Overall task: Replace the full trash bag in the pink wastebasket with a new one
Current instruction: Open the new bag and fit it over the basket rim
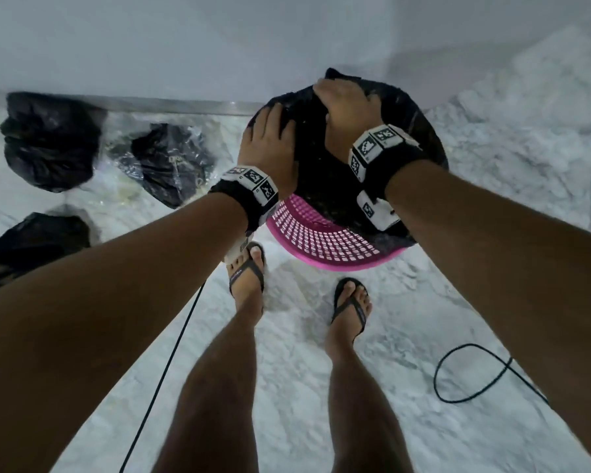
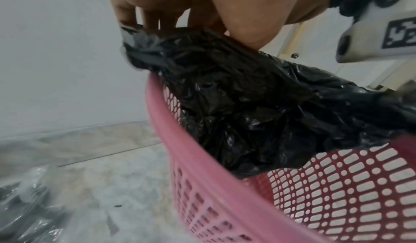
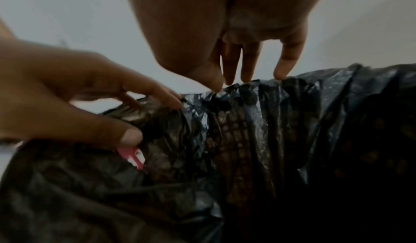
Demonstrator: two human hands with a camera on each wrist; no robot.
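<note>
The pink mesh wastebasket [image 1: 321,240] stands on the marble floor and appears tilted toward me in the head view. A crumpled black trash bag [image 1: 331,196] lies inside it and over its far rim. My left hand [image 1: 270,141] grips a bunch of the bag's edge at the far left of the rim. My right hand [image 1: 348,107] pinches the edge just to the right, thumb against fingers. In the left wrist view the left hand's fingers [image 2: 155,21] hold the bag [image 2: 236,104] above the basket rim [image 2: 202,166]. In the right wrist view both hands meet on the bag [image 3: 258,131].
Three filled black bags lie on the floor at the left [image 1: 48,141] [image 1: 171,162] [image 1: 31,247], the middle one under clear plastic. A black cable [image 1: 475,373] loops at the right. My feet in flip-flops [image 1: 246,278] stand just before the basket. A white wall [image 1: 185,46] is close behind.
</note>
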